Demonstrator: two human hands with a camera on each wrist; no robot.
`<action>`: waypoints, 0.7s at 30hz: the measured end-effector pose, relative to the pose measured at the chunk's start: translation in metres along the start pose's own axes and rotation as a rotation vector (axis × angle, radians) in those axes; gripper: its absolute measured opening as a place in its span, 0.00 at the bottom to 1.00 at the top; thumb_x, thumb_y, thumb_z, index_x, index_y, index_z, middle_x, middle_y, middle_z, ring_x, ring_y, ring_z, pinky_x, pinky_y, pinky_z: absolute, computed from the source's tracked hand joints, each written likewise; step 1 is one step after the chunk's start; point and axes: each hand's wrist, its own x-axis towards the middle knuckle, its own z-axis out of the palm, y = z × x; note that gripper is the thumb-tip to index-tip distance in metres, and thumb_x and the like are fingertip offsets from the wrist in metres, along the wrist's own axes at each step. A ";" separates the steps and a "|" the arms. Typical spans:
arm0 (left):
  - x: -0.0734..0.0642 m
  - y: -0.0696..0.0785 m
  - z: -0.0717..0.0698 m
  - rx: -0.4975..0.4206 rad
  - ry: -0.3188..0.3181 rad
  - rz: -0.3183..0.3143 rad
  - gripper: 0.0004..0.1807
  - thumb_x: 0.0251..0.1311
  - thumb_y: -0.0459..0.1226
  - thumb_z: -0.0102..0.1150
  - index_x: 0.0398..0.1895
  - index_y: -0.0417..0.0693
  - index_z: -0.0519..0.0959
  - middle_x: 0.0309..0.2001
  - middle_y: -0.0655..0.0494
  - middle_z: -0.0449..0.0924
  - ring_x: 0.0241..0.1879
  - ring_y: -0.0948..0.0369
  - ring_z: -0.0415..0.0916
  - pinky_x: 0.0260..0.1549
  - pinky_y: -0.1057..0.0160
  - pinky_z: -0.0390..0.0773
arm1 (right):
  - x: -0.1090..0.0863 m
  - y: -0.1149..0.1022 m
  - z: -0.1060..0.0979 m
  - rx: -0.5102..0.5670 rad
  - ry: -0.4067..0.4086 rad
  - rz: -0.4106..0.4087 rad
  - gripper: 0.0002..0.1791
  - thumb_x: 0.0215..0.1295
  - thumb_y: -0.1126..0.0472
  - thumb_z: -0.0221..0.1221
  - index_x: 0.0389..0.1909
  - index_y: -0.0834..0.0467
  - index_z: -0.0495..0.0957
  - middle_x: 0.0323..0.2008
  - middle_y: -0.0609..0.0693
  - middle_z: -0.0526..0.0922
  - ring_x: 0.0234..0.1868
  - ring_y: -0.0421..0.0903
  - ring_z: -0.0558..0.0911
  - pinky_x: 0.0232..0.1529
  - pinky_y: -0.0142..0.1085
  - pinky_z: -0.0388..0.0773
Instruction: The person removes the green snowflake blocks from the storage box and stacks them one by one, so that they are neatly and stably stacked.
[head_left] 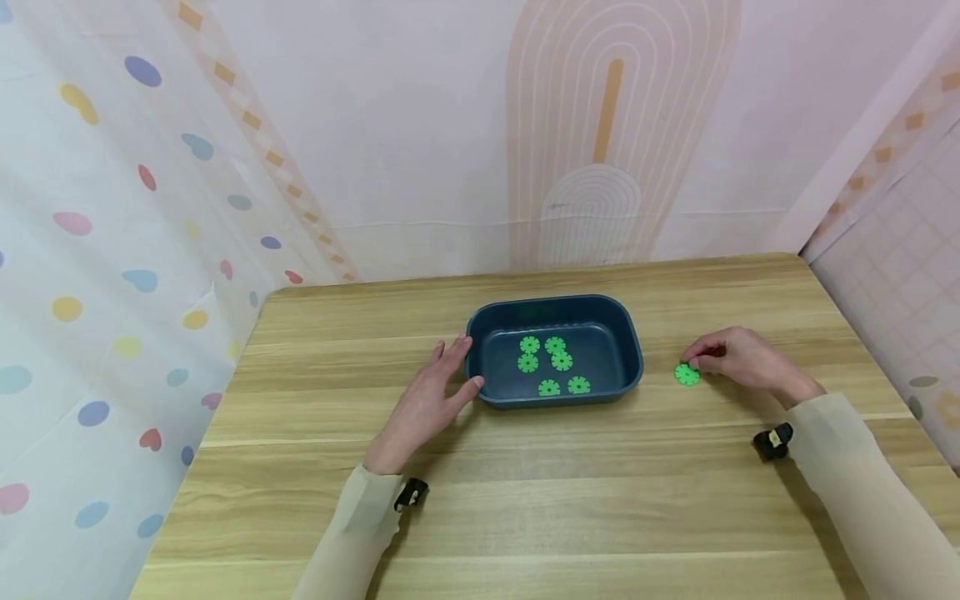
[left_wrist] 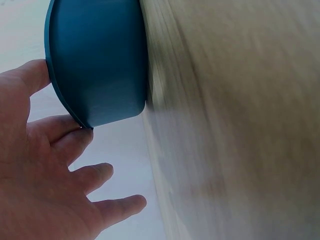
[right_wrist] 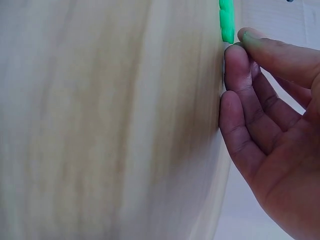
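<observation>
A dark blue rectangular basin (head_left: 491, 398) stands on the table with several green notched discs (head_left: 562, 361) lying on its floor. My left hand (head_left: 429, 406) is at the basin's left end, its fingers spread, with thumb and fingertips touching the rim (left_wrist: 62, 97). To the right of the basin, my right hand (head_left: 746, 357) pinches the near edge of another green notched disc (head_left: 687, 375) between thumb and fingers, low over the table. In the right wrist view the disc (right_wrist: 227, 22) appears edge-on at the fingertips, and the other fingers (right_wrist: 232, 112) curl close to the tabletop.
The wood-grain table (head_left: 570, 500) reaches back to a patterned cloth (head_left: 420, 167). Another cloth with coloured spots (head_left: 90, 292) hangs along the left side. A small black device (head_left: 411, 494) sits on the left wrist and a similar one (head_left: 773, 442) on the right.
</observation>
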 end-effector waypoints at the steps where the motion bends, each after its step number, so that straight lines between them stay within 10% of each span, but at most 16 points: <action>1: 0.000 0.000 0.000 0.000 0.001 0.000 0.39 0.77 0.53 0.54 0.83 0.48 0.57 0.82 0.52 0.53 0.81 0.42 0.43 0.73 0.33 0.54 | -0.001 0.000 0.000 -0.001 0.005 -0.001 0.08 0.72 0.69 0.62 0.45 0.63 0.88 0.46 0.55 0.89 0.45 0.44 0.81 0.42 0.28 0.77; 21: -0.001 0.001 0.000 0.010 0.006 -0.002 0.38 0.77 0.52 0.54 0.82 0.47 0.57 0.81 0.51 0.53 0.81 0.42 0.44 0.73 0.34 0.56 | -0.023 -0.038 -0.003 -0.004 0.130 -0.083 0.20 0.76 0.59 0.62 0.62 0.64 0.79 0.58 0.61 0.83 0.59 0.58 0.80 0.56 0.35 0.78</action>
